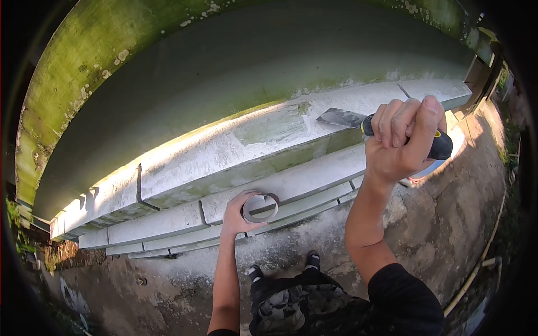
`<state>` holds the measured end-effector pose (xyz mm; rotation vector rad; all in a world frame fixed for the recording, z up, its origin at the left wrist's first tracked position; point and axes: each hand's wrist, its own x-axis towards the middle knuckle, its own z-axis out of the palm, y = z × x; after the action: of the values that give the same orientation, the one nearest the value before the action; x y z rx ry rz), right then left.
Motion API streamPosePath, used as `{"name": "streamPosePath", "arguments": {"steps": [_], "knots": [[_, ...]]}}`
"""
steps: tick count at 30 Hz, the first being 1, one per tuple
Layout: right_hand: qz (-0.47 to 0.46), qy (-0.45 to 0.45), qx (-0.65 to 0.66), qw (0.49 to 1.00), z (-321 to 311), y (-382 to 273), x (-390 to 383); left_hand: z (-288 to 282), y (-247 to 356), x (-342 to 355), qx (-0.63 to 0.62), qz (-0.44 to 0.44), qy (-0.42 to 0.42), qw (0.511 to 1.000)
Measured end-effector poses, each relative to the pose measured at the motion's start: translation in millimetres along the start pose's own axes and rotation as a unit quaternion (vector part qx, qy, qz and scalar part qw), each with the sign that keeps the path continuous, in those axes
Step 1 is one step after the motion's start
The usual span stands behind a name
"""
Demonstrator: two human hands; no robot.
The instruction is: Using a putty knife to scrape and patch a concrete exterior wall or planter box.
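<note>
My right hand [403,131] is closed round the black and yellow handle of a putty knife [342,117]. Its flat metal blade points left over the whitish top ledge [196,148]; whether it touches the surface I cannot tell. Just left of the blade, a greenish patch [272,130] shows among white, powdery smears. Lower down, in front of the pale steps, my left hand [238,213] grips the side of a short, round, grey roll [269,197]. Its round opening faces up, and the fingers curl round its left side.
Behind the ledge rises a curved greenish wall [252,61]. Pale stepped slabs [168,227] with dark joints run below the ledge. White dust covers the concrete floor [202,269] around my feet. Partly behind my right wrist stands a bluish container [427,171]. A long pipe [476,266] lies along the right.
</note>
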<state>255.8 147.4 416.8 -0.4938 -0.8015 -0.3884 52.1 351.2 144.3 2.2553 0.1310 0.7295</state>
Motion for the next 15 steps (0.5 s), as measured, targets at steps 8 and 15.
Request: {"name": "streamPosePath", "arguments": {"steps": [8,15], "knots": [[0.010,0.005,0.005,1.000,2.2,20.1,-8.2,0.8,7.7,4.6,0.060,0.020,0.022,0.998],[0.032,-0.027,-0.018,0.999,-7.4,27.6,0.9,7.4,0.0,0.5,0.045,0.019,0.078,0.996]]}}
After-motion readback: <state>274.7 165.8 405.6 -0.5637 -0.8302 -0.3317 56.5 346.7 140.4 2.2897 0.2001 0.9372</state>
